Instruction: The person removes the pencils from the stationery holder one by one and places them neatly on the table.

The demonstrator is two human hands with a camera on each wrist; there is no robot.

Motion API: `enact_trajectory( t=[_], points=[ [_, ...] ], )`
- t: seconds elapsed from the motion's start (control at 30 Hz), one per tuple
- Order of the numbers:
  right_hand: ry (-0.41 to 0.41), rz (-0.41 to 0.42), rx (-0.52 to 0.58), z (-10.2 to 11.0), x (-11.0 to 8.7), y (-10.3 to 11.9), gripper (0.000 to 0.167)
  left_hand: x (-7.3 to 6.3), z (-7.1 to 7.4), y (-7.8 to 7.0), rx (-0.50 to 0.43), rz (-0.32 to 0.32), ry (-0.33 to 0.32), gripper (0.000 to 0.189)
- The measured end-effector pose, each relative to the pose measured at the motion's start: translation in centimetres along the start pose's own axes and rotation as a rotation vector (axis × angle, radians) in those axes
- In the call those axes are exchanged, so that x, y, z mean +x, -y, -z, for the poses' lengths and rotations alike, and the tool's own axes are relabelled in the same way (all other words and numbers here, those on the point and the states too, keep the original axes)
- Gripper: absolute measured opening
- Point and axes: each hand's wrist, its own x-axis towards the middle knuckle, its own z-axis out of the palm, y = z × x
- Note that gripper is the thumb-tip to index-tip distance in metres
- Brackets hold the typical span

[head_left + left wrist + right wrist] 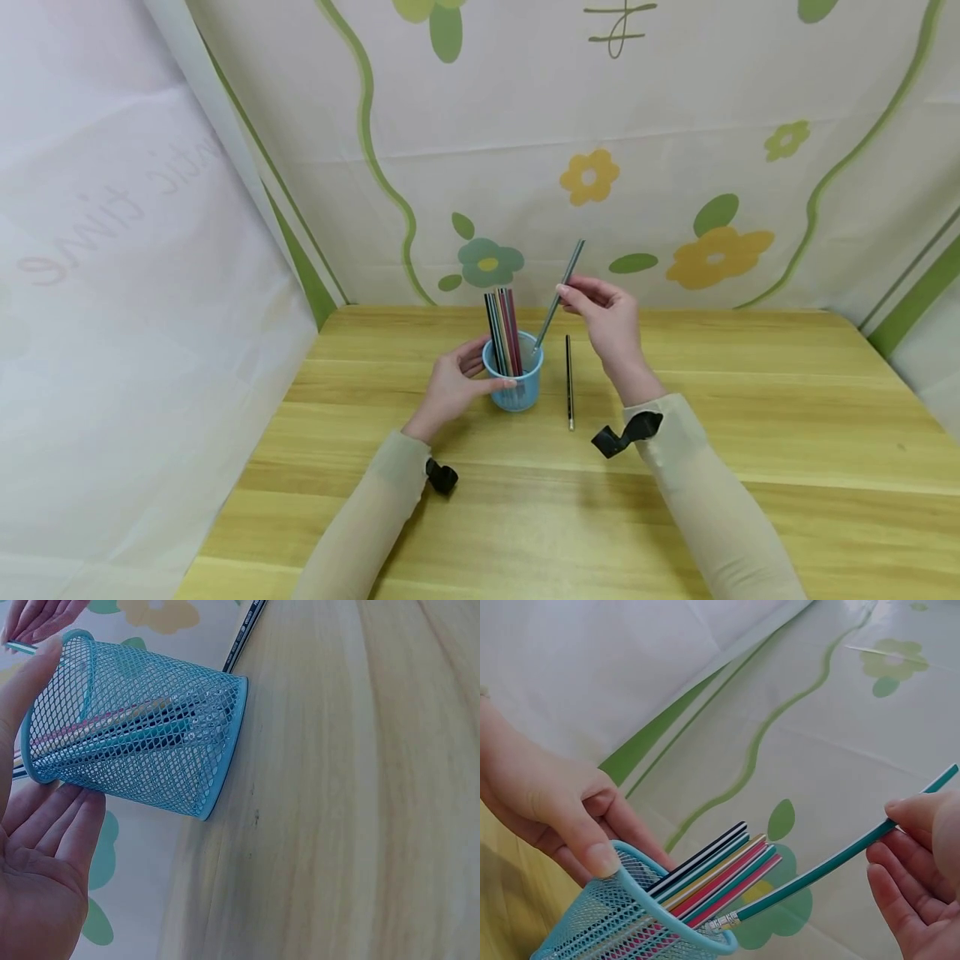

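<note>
At the mouth of the mesh cup, clasped by the half-closed left grip on the counter, possible snagging of the teal pencil, pinched in the right grip, from its slant.

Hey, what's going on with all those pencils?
Somebody is handling pencils with both hands. The left hand holds a blue mesh cup with a bunch of pencils standing in it. The right hand pinches a teal pencil, its eraser end down at the cup's mouth. A black pencil lies on the wooden table beside the cup.
</note>
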Motion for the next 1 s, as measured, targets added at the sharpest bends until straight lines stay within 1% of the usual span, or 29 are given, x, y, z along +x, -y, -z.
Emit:
enact_trajectory(
  t=[0.23, 0.5, 0.73, 0.87, 1.0],
  points=[
    [-0.015, 0.007, 0.049, 1.0, 0.1, 0.5, 0.042, 0.0, 0.0, 0.0, -0.003, 0.0, 0.001, 0.084],
    [-0.045, 0.023, 0.061, 2.3, -0.1, 1.0, 0.038, -0.1, 0.0, -0.1, 0.016, -0.002, 0.003, 0.085],
    [-0.034, 0.032, 0.104, 3.5, -0.4, 1.3, 0.032, 0.0, 0.0, 0.1, 0.016, -0.007, 0.001, 0.083],
    [-0.032, 0.023, 0.074, 4.1, -0.6, 1.3, 0.033, 0.0, -0.1, 0.1, 0.016, -0.014, -0.002, 0.083],
    [-0.04, 0.01, 0.038, 4.7, -0.6, 1.2, 0.039, 0.0, -0.1, 0.0, 0.011, -0.017, -0.003, 0.082]
  ],
)
